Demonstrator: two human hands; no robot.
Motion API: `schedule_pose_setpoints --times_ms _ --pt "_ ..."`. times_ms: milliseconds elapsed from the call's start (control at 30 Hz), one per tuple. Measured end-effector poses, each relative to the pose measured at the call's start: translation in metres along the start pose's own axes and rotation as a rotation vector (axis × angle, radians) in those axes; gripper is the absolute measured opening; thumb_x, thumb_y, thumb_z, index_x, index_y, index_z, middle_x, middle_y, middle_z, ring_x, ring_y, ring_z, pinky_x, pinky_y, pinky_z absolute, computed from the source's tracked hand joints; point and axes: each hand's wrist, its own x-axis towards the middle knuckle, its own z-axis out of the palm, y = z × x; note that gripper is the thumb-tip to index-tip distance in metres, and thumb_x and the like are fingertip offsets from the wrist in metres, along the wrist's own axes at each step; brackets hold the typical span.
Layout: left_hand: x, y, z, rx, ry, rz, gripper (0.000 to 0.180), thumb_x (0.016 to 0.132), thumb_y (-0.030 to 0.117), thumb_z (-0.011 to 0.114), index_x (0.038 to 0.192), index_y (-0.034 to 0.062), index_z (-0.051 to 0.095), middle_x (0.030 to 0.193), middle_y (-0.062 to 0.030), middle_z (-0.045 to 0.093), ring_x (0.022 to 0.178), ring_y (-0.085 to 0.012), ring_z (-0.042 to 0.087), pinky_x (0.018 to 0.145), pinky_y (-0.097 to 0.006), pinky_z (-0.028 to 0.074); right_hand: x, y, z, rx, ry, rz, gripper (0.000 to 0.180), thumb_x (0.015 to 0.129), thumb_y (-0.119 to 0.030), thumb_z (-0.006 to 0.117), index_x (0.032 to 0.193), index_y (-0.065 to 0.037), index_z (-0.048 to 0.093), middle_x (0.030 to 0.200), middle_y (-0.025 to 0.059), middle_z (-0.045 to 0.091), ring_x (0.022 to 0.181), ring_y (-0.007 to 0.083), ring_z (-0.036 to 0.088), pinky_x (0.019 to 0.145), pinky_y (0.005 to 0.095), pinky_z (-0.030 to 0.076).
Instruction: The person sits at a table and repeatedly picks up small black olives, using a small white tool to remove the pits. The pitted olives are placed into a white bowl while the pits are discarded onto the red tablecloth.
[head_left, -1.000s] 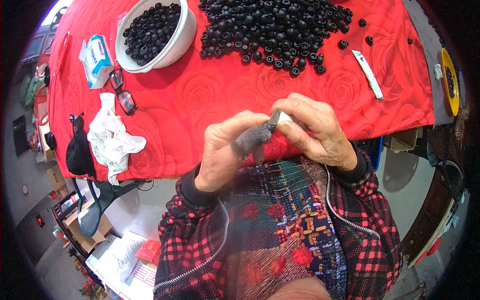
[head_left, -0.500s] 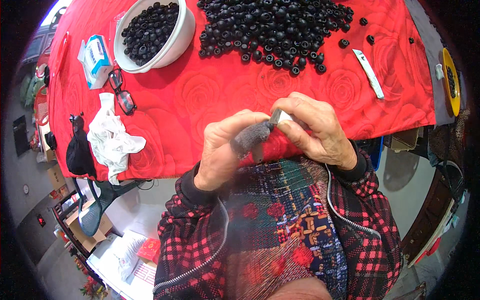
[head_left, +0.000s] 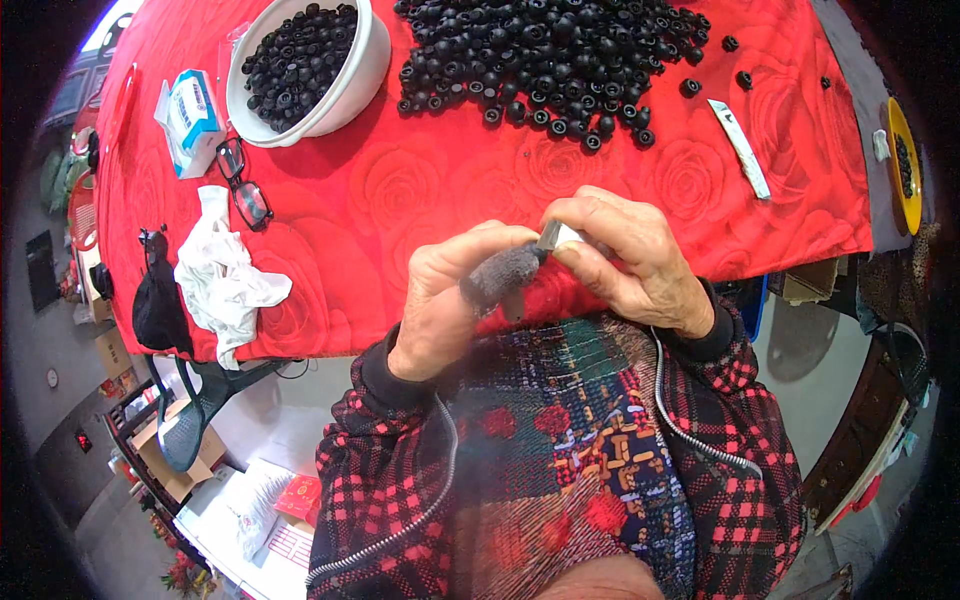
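My left hand [head_left: 440,300] is closed at the near edge of the red tablecloth, a dark grey fabric cover [head_left: 500,277] over one finger. Its thumb and covered finger pinch a small black round part [head_left: 541,254], mostly hidden. Against that part rests a short metal blade [head_left: 549,235] with a white wrapped grip [head_left: 568,235]. My right hand [head_left: 635,255] grips the blade between thumb and fingers. Beyond both hands spreads a large heap of black round parts [head_left: 540,60], hollow on one side. A white bowl [head_left: 375,60] of similar black parts stands left of it.
Left on the red tablecloth [head_left: 400,185] lie glasses [head_left: 245,185], a blue-white box [head_left: 192,125], a white cloth [head_left: 225,275] and a black mask-like item [head_left: 160,300]. A narrow white strip [head_left: 738,150] lies at right. Beyond it sits a yellow plate [head_left: 905,170] with dark bits.
The blade has tilted slightly against the small black part. Both hands stay almost in the same place, and the things on the table have not moved.
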Motion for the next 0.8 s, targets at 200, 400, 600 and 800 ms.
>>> schedule_pose_setpoints --times_ms 200,400,600,800 --pt "0.0 -0.001 -0.002 -0.021 -0.007 -0.006 0.022 0.09 0.004 0.056 0.111 -0.0001 0.064 0.091 -0.0035 0.059 0.072 -0.0091 0.057 0.059 -0.021 0.045 0.002 0.003 0.0 -0.01 -0.01 -0.019 0.018 0.084 -0.011 0.064 0.097 -0.001 0.059 0.075 0.0138 0.054 0.066 0.0318 0.057 0.055 0.0387 0.043" --pt "0.002 0.002 -0.007 -0.063 -0.072 -0.022 0.023 0.09 0.003 0.056 0.111 -0.0024 0.063 0.094 -0.002 0.059 0.085 -0.0078 0.056 0.072 -0.021 0.044 0.004 0.009 0.0 0.052 -0.04 -0.051 0.018 0.083 -0.01 0.065 0.097 0.0 0.059 0.075 0.0135 0.054 0.066 0.0316 0.056 0.055 0.0388 0.043" --pt "0.002 0.002 -0.003 -0.11 -0.023 -0.092 0.021 0.091 0.006 0.056 0.108 -0.0037 0.064 0.094 -0.0005 0.059 0.086 -0.0074 0.055 0.073 -0.02 0.043 0.005 0.017 0.0 0.099 -0.064 -0.08 0.017 0.082 -0.008 0.064 0.096 0.0 0.059 0.074 0.0129 0.054 0.064 0.0311 0.056 0.054 0.0389 0.043" --pt "0.012 0.004 -0.012 -0.152 0.179 -0.155 0.029 0.09 0.028 0.059 0.098 -0.0001 0.063 0.084 -0.0021 0.056 0.069 -0.01 0.048 0.059 -0.026 0.04 -0.007 0.011 0.01 0.082 -0.371 -0.223 0.013 0.08 -0.009 0.066 0.09 -0.003 0.061 0.071 0.0092 0.057 0.06 0.0251 0.057 0.053 0.036 0.044"
